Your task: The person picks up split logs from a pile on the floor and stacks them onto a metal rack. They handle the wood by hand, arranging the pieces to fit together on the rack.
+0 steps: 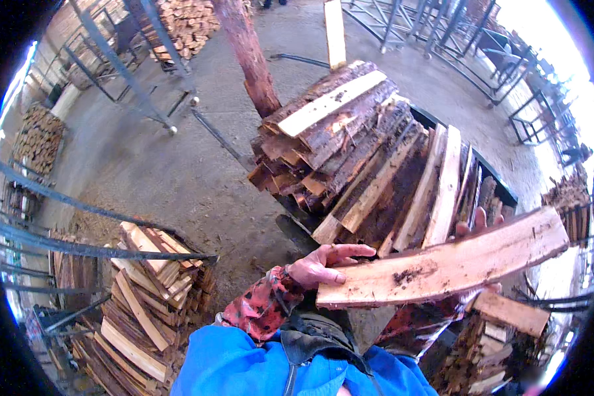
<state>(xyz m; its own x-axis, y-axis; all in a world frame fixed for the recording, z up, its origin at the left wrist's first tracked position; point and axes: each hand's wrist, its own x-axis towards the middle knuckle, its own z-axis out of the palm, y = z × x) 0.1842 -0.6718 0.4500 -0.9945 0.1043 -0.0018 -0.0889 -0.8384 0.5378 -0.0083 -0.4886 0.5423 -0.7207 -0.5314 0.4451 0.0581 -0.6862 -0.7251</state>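
A long, pale wooden slab point(455, 265) with a dark dirty patch lies slantwise in front of me, its right end higher. My left hand point(313, 267) grips its left end, the thumb on the face and the fingers along the upper edge. Behind the slab is my right hand point(480, 222). Its fingertips show above the upper edge and a bit of it below, while the palm is hidden. Just beyond is a large pile of bark-edged slabs point(356, 155), with a pale board point(333, 102) on top.
At lower left stands a stack of cut slabs point(135, 330) beside blue-grey metal bars point(99, 239). A bark-covered log point(244, 59) rises behind the pile. More wood point(488, 350) is stacked at lower right. Metal frames point(435, 39) stand on the concrete floor point(178, 171) at far right.
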